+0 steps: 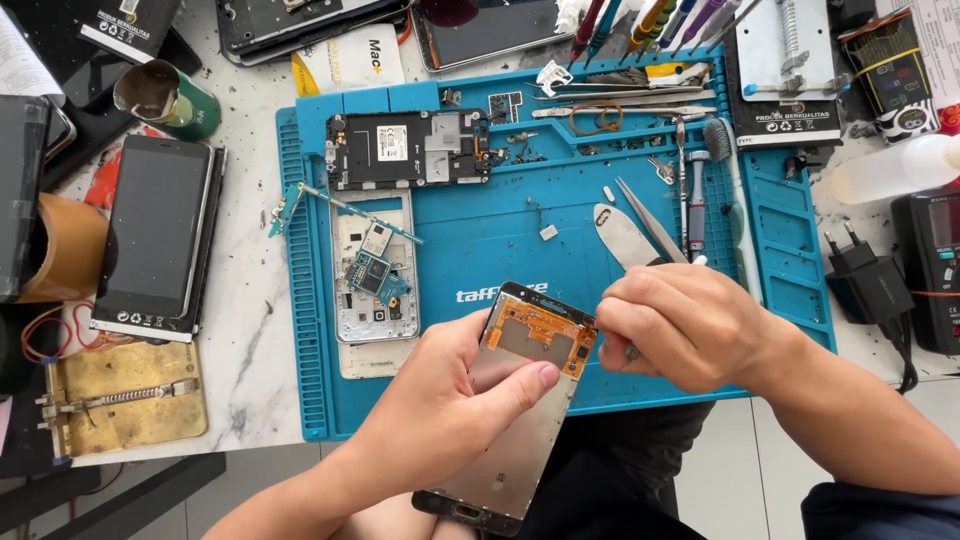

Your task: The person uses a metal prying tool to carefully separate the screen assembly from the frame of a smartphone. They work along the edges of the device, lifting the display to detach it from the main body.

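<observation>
Phone frame (520, 400), silver with orange flex at top, gripped by both hands.

Phone repair workshop: blue mat (500, 240), tweezers (650, 225).

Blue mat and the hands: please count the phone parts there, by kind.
Metal phone frames: 2, one in the left hand, one on the blue mat.
Black phone body: 1.
Loose green circuit boards: 2.
Total: 5
</observation>
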